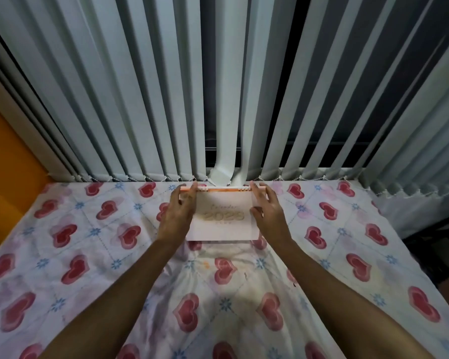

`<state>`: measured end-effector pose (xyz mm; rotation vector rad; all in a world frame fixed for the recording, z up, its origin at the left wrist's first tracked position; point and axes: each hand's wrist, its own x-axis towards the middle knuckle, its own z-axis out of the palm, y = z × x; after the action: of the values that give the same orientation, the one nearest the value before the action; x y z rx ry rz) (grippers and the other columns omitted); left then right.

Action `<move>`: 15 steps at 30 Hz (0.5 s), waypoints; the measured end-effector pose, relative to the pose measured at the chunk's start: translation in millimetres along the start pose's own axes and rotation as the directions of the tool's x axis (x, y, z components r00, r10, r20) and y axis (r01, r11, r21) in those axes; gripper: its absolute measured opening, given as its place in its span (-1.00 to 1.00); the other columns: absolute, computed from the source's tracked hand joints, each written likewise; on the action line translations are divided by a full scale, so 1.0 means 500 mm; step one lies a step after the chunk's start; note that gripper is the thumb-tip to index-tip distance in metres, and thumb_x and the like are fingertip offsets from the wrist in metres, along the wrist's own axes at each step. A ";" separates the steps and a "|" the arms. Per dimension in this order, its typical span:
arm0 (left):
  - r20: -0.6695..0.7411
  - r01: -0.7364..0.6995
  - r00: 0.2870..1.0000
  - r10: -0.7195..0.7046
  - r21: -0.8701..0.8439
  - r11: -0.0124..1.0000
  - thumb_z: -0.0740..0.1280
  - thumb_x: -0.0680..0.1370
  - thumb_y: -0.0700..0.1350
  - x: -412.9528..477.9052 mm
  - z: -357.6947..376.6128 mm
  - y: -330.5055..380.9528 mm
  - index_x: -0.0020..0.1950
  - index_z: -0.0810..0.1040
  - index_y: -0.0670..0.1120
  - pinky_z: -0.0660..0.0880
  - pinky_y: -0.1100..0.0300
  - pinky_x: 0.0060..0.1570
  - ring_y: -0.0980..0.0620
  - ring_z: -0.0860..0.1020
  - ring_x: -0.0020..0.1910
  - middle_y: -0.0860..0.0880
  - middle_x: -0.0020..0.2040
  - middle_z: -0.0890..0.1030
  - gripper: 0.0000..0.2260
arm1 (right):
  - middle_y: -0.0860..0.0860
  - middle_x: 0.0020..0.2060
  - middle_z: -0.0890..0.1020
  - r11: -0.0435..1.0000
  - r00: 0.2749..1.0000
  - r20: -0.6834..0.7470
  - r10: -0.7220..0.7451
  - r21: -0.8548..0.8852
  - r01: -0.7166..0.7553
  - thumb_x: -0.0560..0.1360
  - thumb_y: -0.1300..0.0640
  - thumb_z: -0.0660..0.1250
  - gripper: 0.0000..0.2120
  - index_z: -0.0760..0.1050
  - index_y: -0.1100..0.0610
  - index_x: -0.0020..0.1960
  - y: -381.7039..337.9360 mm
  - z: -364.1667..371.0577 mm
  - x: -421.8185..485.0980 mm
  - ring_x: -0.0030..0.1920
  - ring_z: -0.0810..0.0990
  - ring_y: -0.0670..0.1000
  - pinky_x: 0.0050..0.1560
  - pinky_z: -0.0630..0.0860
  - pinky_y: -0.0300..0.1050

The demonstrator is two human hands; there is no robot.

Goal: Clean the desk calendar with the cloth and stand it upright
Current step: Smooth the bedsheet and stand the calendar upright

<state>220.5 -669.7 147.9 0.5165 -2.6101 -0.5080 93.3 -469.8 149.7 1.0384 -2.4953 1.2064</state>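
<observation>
Both hands on the pale pink spiral-bound desk calendar (223, 216)

Left hand (178, 213) and right hand (268, 212) grasp its side edges; it stands on the heart-print bedsheet (88, 242), with grey vertical blinds (140, 99) just behind, one slat crumpled.

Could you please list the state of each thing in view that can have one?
desk calendar: standing upright on the sheet, cover facing the camera, spiral binding on top.
left hand: on the calendar's left edge, fingers reaching toward the binding.
right hand: on the calendar's right edge.
vertical blinds: mostly closed; two slats behind the calendar bent at the bottom.
heart-print sheet: spread out, wrinkled near the middle.
cloth: not in view.
</observation>
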 end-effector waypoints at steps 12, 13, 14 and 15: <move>0.017 0.040 0.999 -0.039 -0.064 0.997 0.21 0.58 -0.28 0.197 0.019 -0.095 0.51 0.10 0.08 0.46 -0.12 0.22 -0.21 0.37 0.34 -0.18 0.50 0.13 -0.42 | 0.12 0.40 0.33 0.995 0.993 0.063 0.099 0.018 -0.100 0.47 0.37 0.31 -0.35 0.24 -0.03 0.46 0.026 0.106 0.199 0.24 0.47 0.13 0.31 0.44 0.08; 0.027 0.051 0.998 -0.050 -0.063 0.997 0.21 0.59 -0.27 0.205 0.028 -0.103 0.51 0.09 0.09 0.47 -0.11 0.21 -0.21 0.36 0.35 -0.17 0.51 0.12 -0.43 | 0.13 0.40 0.33 0.994 0.992 0.065 0.110 0.020 -0.112 0.47 0.38 0.31 -0.35 0.24 -0.03 0.46 0.033 0.118 0.203 0.24 0.47 0.13 0.30 0.45 0.09; 0.039 0.061 0.998 -0.058 -0.063 0.996 0.20 0.59 -0.27 0.211 0.035 -0.108 0.51 0.08 0.09 0.46 -0.12 0.22 -0.21 0.35 0.35 -0.17 0.51 0.12 -0.43 | 0.12 0.39 0.34 0.992 0.991 0.064 0.119 0.020 -0.121 0.47 0.38 0.31 -0.35 0.25 -0.03 0.46 0.038 0.126 0.206 0.24 0.47 0.14 0.29 0.46 0.09; 0.053 0.065 0.997 -0.062 -0.062 0.996 0.19 0.59 -0.27 0.217 0.044 -0.113 0.52 0.07 0.09 0.44 -0.12 0.24 -0.21 0.33 0.38 -0.17 0.51 0.11 -0.43 | 0.12 0.39 0.34 0.991 0.990 0.062 0.129 0.016 -0.130 0.47 0.38 0.30 -0.35 0.24 -0.04 0.46 0.045 0.136 0.209 0.24 0.47 0.14 0.29 0.47 0.09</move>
<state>134.6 -759.3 141.6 0.5739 -2.6229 -0.6308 10.1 -564.3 136.8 0.9440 -2.6394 1.2552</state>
